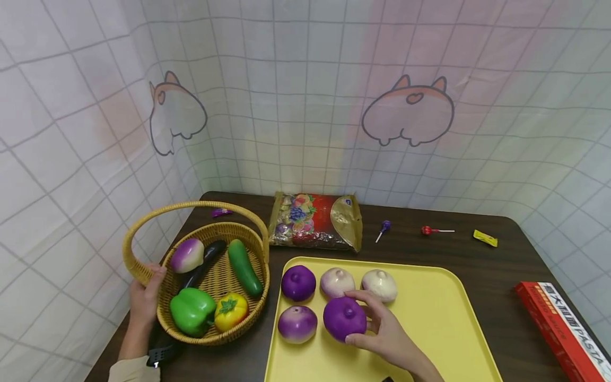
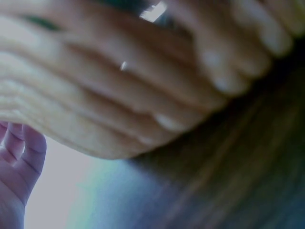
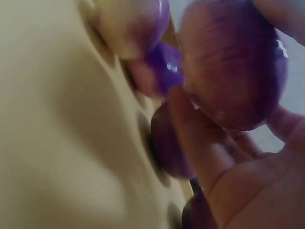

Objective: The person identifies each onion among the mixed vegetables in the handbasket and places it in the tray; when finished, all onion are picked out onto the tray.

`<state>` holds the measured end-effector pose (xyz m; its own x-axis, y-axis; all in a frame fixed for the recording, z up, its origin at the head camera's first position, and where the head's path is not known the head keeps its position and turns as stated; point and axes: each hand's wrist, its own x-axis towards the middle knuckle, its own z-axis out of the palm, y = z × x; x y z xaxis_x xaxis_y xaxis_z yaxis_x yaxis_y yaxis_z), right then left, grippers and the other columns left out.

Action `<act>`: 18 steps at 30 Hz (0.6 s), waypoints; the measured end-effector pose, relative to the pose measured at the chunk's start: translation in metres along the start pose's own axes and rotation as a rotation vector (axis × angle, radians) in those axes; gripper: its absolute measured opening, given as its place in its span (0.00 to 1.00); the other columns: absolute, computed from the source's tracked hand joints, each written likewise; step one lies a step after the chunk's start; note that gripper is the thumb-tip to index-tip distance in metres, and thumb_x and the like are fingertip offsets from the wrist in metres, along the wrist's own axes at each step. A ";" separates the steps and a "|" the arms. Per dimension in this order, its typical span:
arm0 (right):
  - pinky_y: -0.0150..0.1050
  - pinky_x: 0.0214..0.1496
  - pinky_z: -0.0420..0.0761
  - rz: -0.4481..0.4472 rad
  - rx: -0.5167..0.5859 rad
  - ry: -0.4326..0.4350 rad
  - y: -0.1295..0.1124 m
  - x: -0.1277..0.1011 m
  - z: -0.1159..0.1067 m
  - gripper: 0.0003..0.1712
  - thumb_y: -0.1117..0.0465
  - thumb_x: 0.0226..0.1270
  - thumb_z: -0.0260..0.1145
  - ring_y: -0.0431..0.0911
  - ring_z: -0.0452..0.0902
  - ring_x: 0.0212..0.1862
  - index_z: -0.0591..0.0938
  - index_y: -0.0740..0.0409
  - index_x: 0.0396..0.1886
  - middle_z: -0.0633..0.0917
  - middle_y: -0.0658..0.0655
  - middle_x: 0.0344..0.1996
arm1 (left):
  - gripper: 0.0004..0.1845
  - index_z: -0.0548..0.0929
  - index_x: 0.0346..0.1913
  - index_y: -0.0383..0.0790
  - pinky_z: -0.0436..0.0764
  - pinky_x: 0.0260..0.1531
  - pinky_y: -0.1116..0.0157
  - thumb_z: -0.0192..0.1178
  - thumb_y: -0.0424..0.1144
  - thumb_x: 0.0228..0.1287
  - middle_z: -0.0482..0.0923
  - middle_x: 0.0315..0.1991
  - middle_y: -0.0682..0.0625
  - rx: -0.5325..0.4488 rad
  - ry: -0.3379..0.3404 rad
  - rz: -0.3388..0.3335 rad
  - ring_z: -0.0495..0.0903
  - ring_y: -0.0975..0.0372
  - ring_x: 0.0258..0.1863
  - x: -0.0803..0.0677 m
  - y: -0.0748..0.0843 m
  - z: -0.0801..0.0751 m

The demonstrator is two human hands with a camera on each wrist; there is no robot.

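The right hand (image 1: 389,334) curls its fingers around a solid purple onion (image 1: 345,318) on the yellow tray (image 1: 444,329), with four more onions just beyond and left of it. The left hand (image 1: 145,300) grips the rim of a wicker basket (image 1: 143,276) of toy vegetables on the dark worktop (image 1: 501,265).
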<state>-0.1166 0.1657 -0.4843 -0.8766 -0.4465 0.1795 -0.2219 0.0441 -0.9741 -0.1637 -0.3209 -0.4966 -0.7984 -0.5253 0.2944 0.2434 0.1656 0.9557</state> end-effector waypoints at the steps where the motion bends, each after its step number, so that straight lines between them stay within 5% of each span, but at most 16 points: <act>1: 0.41 0.52 0.80 0.014 -0.057 0.008 0.001 -0.001 -0.002 0.40 0.66 0.54 0.75 0.46 0.76 0.57 0.68 0.62 0.66 0.69 0.62 0.61 | 0.08 0.76 0.30 0.41 0.69 0.26 0.74 0.55 0.28 0.68 0.73 0.25 0.56 0.003 -0.001 -0.012 0.69 0.66 0.24 0.000 0.001 0.000; 6: 0.41 0.53 0.79 0.010 -0.234 -0.014 0.005 -0.004 -0.008 0.41 0.58 0.49 0.79 0.44 0.73 0.57 0.73 0.55 0.64 0.72 0.55 0.60 | 0.07 0.75 0.32 0.40 0.71 0.25 0.74 0.55 0.29 0.68 0.73 0.25 0.55 0.019 -0.006 -0.082 0.70 0.66 0.23 0.001 0.001 -0.002; 18: 0.40 0.52 0.79 0.027 -0.295 -0.043 0.011 -0.006 -0.014 0.39 0.53 0.48 0.80 0.45 0.76 0.55 0.74 0.48 0.61 0.75 0.51 0.58 | 0.06 0.74 0.32 0.39 0.70 0.22 0.73 0.55 0.29 0.69 0.71 0.24 0.53 0.016 -0.021 -0.069 0.69 0.66 0.22 0.001 0.001 -0.002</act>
<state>-0.1197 0.1817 -0.4940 -0.8663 -0.4789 0.1424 -0.3190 0.3109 -0.8953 -0.1633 -0.3230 -0.4956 -0.8242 -0.5186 0.2275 0.1787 0.1430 0.9735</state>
